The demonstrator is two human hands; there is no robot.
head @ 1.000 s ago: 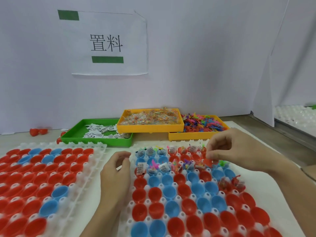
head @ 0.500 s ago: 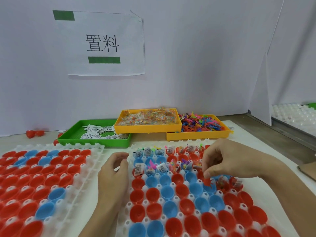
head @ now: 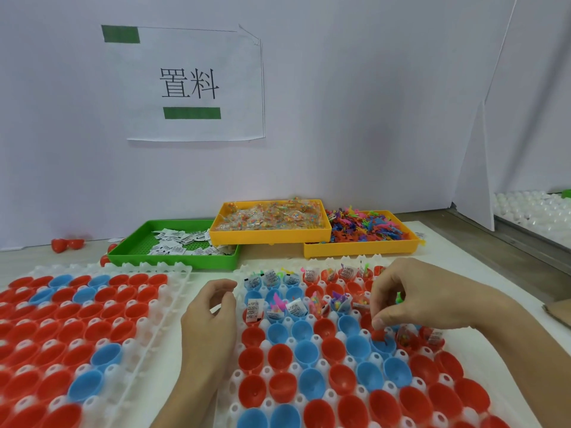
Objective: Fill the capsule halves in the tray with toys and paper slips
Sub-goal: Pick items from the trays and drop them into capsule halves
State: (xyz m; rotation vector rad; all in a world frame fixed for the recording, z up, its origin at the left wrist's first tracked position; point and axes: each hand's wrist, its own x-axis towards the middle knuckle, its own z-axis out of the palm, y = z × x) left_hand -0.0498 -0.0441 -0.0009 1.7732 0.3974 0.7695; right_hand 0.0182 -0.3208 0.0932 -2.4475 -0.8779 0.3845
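Where the right hand (head: 411, 299) reaches into the middle right of the frame, its curled thumb and fingers pinch a small red toy (head: 377, 334) just over a blue capsule half (head: 383, 345) in the white tray (head: 312, 338); a bit of green shows behind the knuckles. That tray fills the lower centre and right, its red and blue capsule halves sitting open side up. The halves in its far rows, towards the middle of the frame, already carry folded paper slips (head: 254, 308) and small bright toys, and two red halves right of the pinched toy hold packets as well; the nearer rows hold nothing that can be seen. The left hand (head: 210, 319) rests at the tray's left edge, lower centre, fingers loosely curled; whether anything lies inside them cannot be told. A second tray (head: 173, 291) of red and blue halves spreads over the lower left. Beyond both, mid-frame, stand a green bin (head: 173, 261) of paper slips, a yellow bin (head: 272, 237) of clear packets propped across its neighbours, and another yellow bin (head: 361, 250) heaped with coloured toys. A paper sign (head: 191, 84) hangs on the white wall, upper left
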